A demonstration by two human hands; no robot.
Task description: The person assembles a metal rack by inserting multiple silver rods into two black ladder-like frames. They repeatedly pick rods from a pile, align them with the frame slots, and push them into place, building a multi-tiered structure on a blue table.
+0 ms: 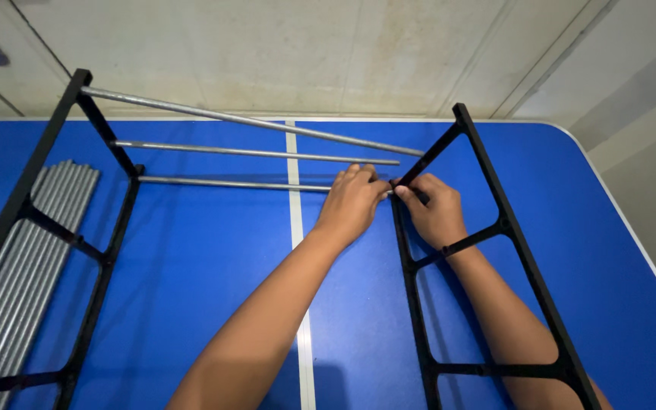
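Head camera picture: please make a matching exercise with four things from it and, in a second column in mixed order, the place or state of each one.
Things:
1. Left hand
2. Right hand
3. Bundle of grey rods
4. White stripe

Places or states:
A. Lies loose at the left of the table, under the left black frame
B. Reaches through the right black frame to its inner bar
C. Runs down the middle of the blue table
D. Holds the free end of the lowest rod

Pairs: 1-D, 2-B, 3-A, 4-C
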